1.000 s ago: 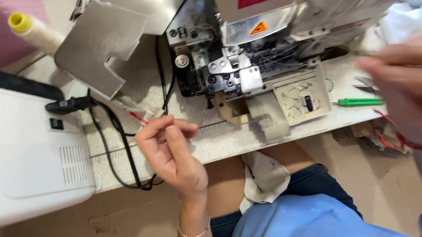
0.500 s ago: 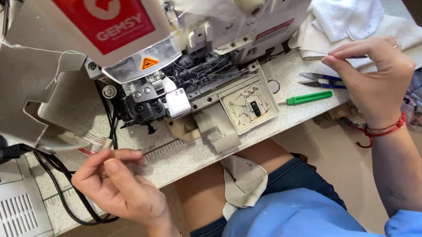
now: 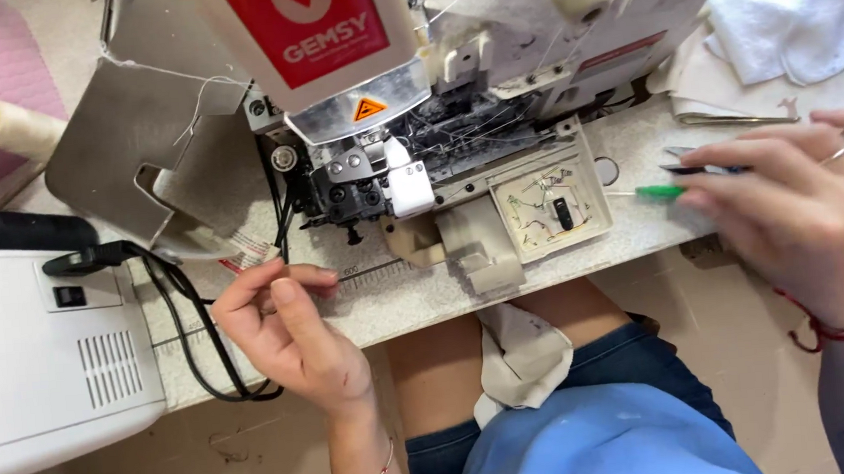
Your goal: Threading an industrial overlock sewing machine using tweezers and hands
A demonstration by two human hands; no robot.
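Observation:
My left hand [image 3: 284, 328] rests at the front edge of the speckled sewing table [image 3: 397, 299], thumb and fingertips pinched together; nothing shows between them. Just beyond it stands a grey overlock sewing machine [image 3: 492, 111] with a red label, its needle area [image 3: 408, 183] exposed. My right hand [image 3: 791, 208] reaches from the right with fingers stretched out, fingertips touching a green-handled tool [image 3: 657, 191] and small metal snips [image 3: 698, 167] on the table. A red thread bracelet circles that wrist.
A white box-shaped unit [image 3: 41, 367] with a switch and vents sits at the left, and a black cable [image 3: 183, 326] loops past it. A yellow-cored thread cone [image 3: 7, 124] lies at the back left. White cloth [image 3: 786, 18] and tweezers [image 3: 724, 121] lie at the back right. A beige cloth piece [image 3: 522, 359] hangs over my lap.
The view has shifted so the machine sits nearer the centre. My right hand dropped from the white cloth to the green tool. My left hand stayed pinched at the table edge.

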